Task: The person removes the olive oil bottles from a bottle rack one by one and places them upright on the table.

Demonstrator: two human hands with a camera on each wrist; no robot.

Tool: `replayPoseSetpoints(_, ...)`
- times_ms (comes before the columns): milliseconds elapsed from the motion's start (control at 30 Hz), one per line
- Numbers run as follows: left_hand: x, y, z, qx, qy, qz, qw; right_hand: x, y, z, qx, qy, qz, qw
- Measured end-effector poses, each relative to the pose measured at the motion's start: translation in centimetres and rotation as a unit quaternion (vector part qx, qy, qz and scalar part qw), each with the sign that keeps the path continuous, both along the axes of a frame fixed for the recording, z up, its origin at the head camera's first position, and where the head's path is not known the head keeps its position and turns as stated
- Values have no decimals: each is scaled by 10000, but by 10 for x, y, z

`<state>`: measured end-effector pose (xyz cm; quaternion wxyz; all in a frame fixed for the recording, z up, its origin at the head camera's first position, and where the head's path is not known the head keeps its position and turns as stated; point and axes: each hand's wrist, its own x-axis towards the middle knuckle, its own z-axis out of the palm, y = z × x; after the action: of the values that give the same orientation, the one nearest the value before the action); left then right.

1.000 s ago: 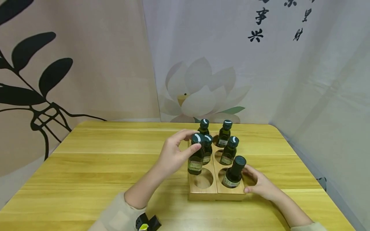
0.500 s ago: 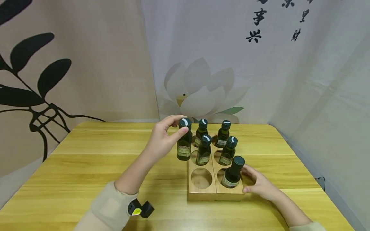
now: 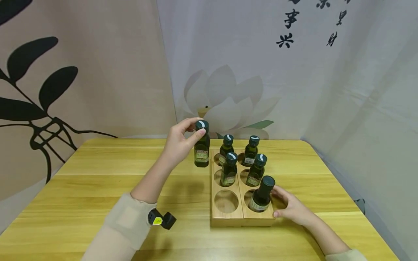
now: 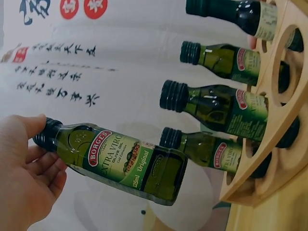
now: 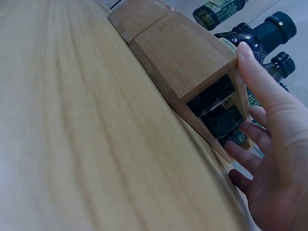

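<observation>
My left hand (image 3: 177,145) pinches a small green-glass olive oil bottle (image 3: 201,150) by its dark cap, upright above the table. In the left wrist view, this bottle (image 4: 113,156) shows a green label with a red badge. Beside it stands a two-row wooden bottle rack (image 3: 226,222). At the rack's front right corner, my right hand (image 3: 294,208) touches the side, thumb tip at the upper edge and fingers loosely bent along the opening. A darker bottle with a tall cap (image 3: 262,194) leans in the front right hole. The front left hole (image 3: 226,201) holds no bottle.
Several more small olive oil bottles, among them a middle-left one (image 3: 229,170) and a back-right one (image 3: 250,152), sit in the rack's other holes. Rack and hands are over a yellow wood-grain table (image 3: 107,174). A printed curtain (image 3: 130,72) hangs behind it.
My left hand has lifted the bottle from over the rack's front left part, up, away and to the left, clear of the other bottles. The right hand stays at the rack's side.
</observation>
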<state>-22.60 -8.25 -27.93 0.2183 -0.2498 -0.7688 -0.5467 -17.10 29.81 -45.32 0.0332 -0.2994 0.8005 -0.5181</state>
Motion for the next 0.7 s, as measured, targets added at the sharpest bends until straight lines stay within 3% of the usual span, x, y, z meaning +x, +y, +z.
replayPoseSetpoints(200,-10,-1,3,-3,-286,167,9995,1,0,1,12,0,-18,10000)
replayPoseSetpoints(700,-38,-5,-3,150,-477,284,9983,0,0,-1,58,33,-68,10000)
